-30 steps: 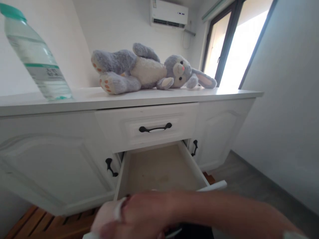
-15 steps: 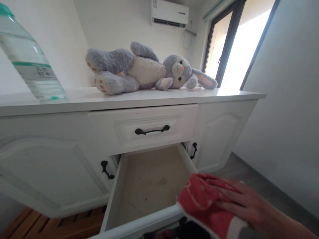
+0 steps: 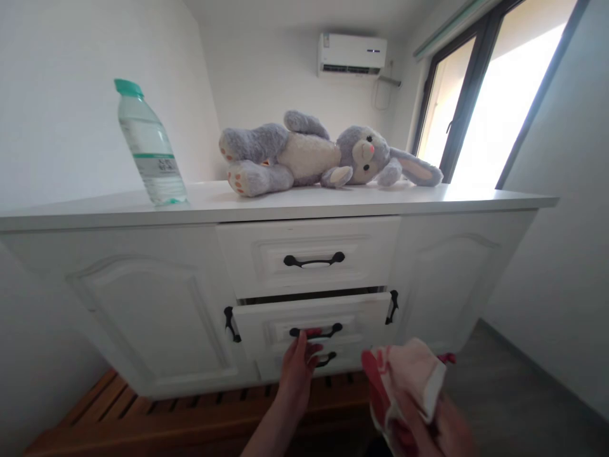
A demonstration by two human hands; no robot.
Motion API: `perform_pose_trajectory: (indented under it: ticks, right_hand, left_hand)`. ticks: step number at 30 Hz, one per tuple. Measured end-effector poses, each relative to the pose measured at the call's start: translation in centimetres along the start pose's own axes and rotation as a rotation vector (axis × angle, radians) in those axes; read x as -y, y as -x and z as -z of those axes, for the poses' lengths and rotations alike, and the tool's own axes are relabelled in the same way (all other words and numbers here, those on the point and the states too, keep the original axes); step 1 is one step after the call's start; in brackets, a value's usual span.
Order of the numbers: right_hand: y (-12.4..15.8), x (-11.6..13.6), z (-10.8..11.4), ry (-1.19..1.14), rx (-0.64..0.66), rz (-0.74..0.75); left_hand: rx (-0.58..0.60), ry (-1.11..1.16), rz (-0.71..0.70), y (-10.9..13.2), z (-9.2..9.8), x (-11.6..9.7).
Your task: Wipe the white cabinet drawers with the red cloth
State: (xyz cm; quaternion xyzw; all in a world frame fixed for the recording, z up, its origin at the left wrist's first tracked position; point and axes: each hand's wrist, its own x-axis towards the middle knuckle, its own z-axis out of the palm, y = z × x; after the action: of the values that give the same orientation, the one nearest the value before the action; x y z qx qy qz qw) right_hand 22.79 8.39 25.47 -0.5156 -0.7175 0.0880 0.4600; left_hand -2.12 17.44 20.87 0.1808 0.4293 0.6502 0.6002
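Observation:
My left hand [image 3: 299,365] reaches up to the black handle [image 3: 315,331] of the middle drawer [image 3: 266,320]; its fingertips touch the handle and the fingers are stretched out. The drawer stands out only a little from the white cabinet [image 3: 143,298]. Low at the right, my right hand [image 3: 442,431] grips a crumpled red and white cloth [image 3: 404,381]. Most of that hand is hidden by the cloth.
On the cabinet top lie a grey plush rabbit [image 3: 314,155] and a water bottle [image 3: 150,146] with a green cap. The top drawer [image 3: 309,257] is closed. A wooden slatted platform [image 3: 157,419] runs under the cabinet. A window [image 3: 490,95] is at the right.
The middle drawer went from wide open to almost closed. My right hand lifted the red cloth off the drawer's front edge. My left hand came up to the handle. The view pulled back.

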Motion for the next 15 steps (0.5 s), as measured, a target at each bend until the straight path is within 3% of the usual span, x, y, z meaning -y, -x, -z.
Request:
perform_pose_trajectory:
  ticks: [3,5,6,9,11,12,15]
  right_hand:
    - [-4.1,4.1,-5.1,0.060,0.017,0.519]
    - [-7.1,6.8,-8.7,0.065,0.099,0.726]
    - [-8.5,8.1,-10.6,0.062,0.140,0.800]
    - [-12.0,11.4,-16.5,0.097,0.223,0.977]
    - [-13.7,12.9,-20.3,0.146,0.257,1.096]
    - [-14.4,13.5,-21.9,0.164,0.277,1.139]
    - [-16.0,13.8,-25.0,0.127,0.355,1.109]
  left_hand:
    - [0.089,-0.135,-0.024,-0.7,0.2,-1.9]
    - [0.060,-0.198,-0.135,0.5,1.2,-3.3]
    - [-0.024,-0.215,-0.242,1.3,1.9,-4.0]
    - [-0.478,-0.351,-0.604,3.6,4.4,-6.1]
    - [-0.658,-0.560,-0.735,4.1,5.8,-7.4]
    - [-0.674,-0.673,-0.772,4.0,6.3,-8.0]
    - [-0.557,-0.911,-0.818,2.5,6.7,-8.7]
